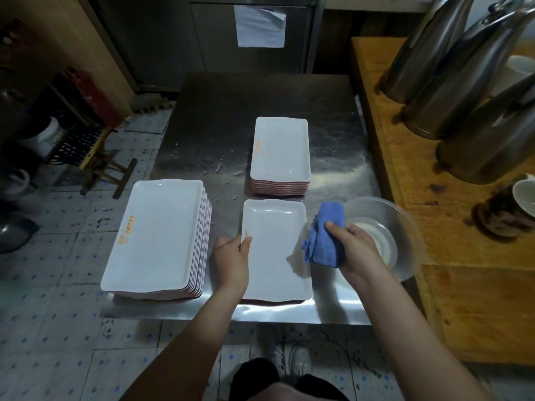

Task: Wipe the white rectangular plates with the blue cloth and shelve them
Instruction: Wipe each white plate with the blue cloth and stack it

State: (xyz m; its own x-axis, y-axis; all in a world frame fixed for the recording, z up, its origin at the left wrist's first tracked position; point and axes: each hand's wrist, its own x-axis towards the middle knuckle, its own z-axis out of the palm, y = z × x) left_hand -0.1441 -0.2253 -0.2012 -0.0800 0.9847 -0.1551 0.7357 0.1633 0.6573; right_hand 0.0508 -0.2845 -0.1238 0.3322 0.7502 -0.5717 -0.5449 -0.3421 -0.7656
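A single white rectangular plate (275,253) lies on the steel table (220,120) near its front edge. My left hand (231,261) pinches the plate's left rim, thumb on top. My right hand (356,247) grips a bunched blue cloth (325,238) just above the plate's right edge. A tall stack of white plates (157,238) stands at the table's front left corner. A second, smaller stack of plates (280,151) sits behind the single plate.
A clear bowl (399,227) with water sits at the table's right edge, under my right hand. A wooden counter (405,169) to the right carries several steel thermos jugs (469,91) and cups. A steel cabinet stands behind the table.
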